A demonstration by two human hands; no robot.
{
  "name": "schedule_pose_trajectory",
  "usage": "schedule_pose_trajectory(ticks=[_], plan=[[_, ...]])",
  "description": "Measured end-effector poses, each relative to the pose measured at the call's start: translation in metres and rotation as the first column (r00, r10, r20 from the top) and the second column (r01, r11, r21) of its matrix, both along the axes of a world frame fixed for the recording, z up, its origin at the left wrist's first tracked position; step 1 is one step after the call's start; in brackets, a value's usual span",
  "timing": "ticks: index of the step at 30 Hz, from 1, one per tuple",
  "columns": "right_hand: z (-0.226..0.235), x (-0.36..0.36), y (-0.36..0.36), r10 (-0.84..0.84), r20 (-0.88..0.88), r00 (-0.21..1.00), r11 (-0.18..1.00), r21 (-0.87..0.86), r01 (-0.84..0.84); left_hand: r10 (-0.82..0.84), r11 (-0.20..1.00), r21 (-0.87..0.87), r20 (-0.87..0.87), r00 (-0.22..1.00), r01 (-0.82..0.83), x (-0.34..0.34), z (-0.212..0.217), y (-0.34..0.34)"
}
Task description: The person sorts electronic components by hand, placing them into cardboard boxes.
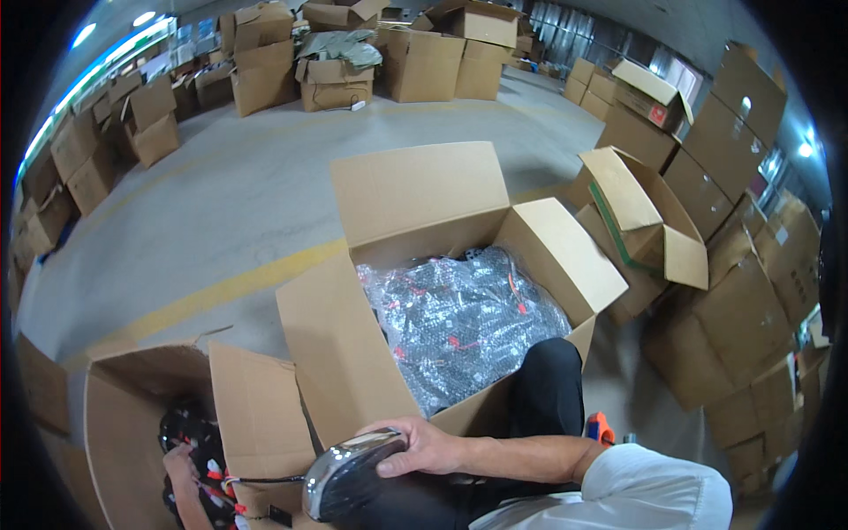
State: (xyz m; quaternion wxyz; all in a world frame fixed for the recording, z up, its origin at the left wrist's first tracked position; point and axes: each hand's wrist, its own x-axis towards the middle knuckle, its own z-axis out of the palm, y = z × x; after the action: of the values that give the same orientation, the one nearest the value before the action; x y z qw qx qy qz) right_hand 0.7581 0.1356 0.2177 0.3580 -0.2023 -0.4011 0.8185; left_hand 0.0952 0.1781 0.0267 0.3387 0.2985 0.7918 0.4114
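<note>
holding chrome-black housing (349, 481) in right grip (424, 449)

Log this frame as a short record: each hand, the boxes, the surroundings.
Left hand: inside the open brown cardboard box at lower left, at dark parts with red and white bits; grip unclear
Right hand: holding a glossy chrome-and-black rounded housing, thin dark cable to its left
Centre box: open brown cardboard, clear bubble wrap inside
Surroundings: grey floor, yellow stripe, brown cardboard cartons
</note>
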Motion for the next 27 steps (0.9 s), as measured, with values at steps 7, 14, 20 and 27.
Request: schedule_pose_trajectory(ticks=[7, 14, 20, 27], plan=[[0.069, -0.042, 0.001, -0.079, -0.068, 0.995, 0.977, 0.191, 0.091, -0.129, 0.830, 0.558, 0.162, 0.978, 0.017, 0.102, 0.330, -0.077], [0.237, -0.040, 0.029, -0.221, -0.622, 0.752, 0.954, 0.023, 0.300, -0.196, 0.635, 0.750, -0.074, 0.978, 0.184, 0.259, 0.532, -0.173], [0.242, 0.043, 0.061, -0.447, -0.646, 0.619, 0.867, -0.143, 0.477, -0.255, 0.569, 0.776, -0.146, 0.956, 0.270, 0.352, 0.590, -0.196], [0.267, 0.089, 0.059, -0.174, -0.788, 0.591, 0.894, 0.125, 0.429, -0.188, 0.598, 0.754, -0.200, 0.962, 0.273, 0.396, 0.583, -0.204]])
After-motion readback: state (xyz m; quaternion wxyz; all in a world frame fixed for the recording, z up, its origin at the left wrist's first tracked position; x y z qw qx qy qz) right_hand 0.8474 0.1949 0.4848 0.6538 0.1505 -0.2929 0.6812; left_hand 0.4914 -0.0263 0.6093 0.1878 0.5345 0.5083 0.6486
